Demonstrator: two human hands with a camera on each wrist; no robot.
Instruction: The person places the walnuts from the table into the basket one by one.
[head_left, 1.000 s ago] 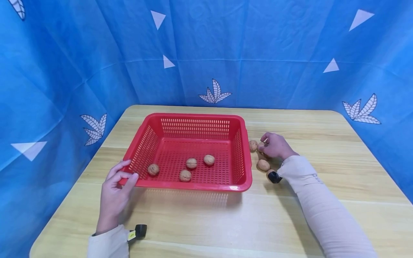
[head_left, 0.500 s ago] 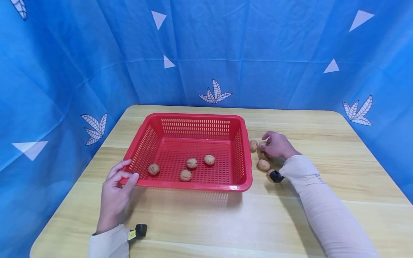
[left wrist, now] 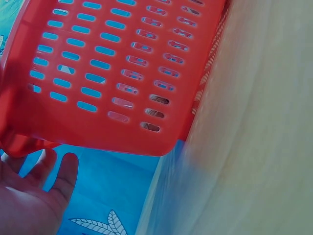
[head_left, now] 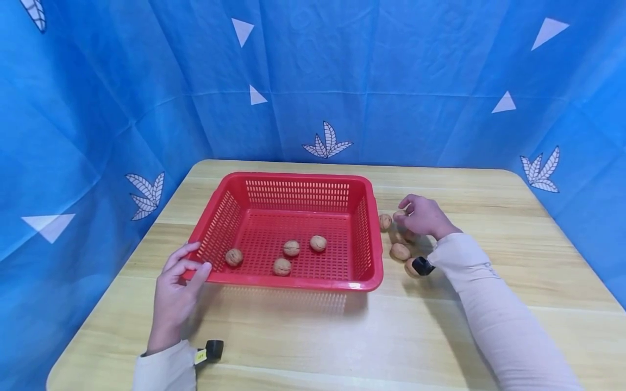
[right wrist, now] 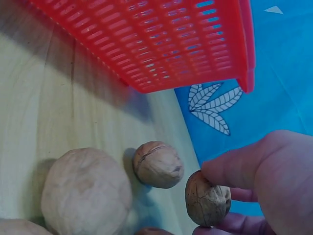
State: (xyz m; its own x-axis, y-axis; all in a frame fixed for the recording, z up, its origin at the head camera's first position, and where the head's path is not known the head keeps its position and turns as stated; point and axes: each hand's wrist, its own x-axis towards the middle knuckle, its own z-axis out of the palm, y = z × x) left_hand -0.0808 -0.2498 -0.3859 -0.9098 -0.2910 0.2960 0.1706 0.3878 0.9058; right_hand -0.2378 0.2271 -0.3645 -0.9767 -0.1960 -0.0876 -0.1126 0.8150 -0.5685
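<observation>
A red plastic basket with slotted sides holds several walnuts on its floor. At its near left corner my left hand grips the rim, thumb in front and fingers at the side; the left wrist view shows those fingers under the rim. To the right of the basket, my right hand pinches a walnut between thumb and fingers, just off the table. Loose walnuts lie close by: one beside the basket wall, others below the hand, partly hidden.
The wooden table has rounded corners. Blue cloth with leaf prints hangs behind it and at both sides. A black wrist camera on my right sleeve covers part of a walnut.
My right hand has shifted slightly right and away from me, with the pinched walnut now raised a little. The left hand and basket have stayed in place.
</observation>
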